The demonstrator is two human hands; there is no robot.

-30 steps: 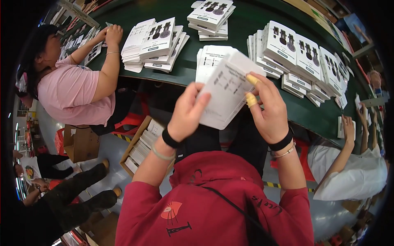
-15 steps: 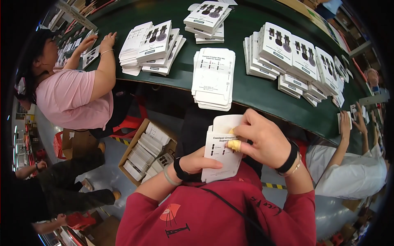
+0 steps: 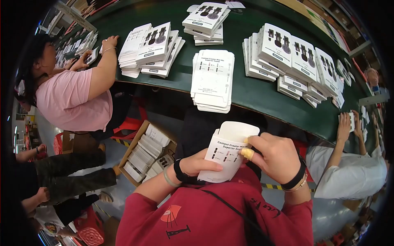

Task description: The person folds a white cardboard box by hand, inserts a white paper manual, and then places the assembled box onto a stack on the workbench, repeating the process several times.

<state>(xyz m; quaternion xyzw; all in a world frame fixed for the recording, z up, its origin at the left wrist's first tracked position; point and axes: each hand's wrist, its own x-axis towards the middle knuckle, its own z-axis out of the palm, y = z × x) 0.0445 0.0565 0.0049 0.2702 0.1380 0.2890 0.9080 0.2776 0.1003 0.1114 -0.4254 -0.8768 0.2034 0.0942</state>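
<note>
A flat white printed carton bows slightly between my two hands, its rounded end flap standing up at the far end. My left hand grips the carton's lower left side, thumb lying across the front. At its upper right edge my right hand pinches the carton; yellow tape wraps finger and thumb. The far fingers of both hands are hidden behind the card. Just beyond, at the table's front edge, lies a stack of similar flattened cartons.
The green table carries more carton piles: one left, one far, several right. An open cardboard box of white cartons stands on the floor to my left. Co-workers sit at left and right.
The carton has come slightly lower and now bows outward. My right hand has moved down and right along its edge. The left co-worker's hands have shifted, and another person shows at lower left.
</note>
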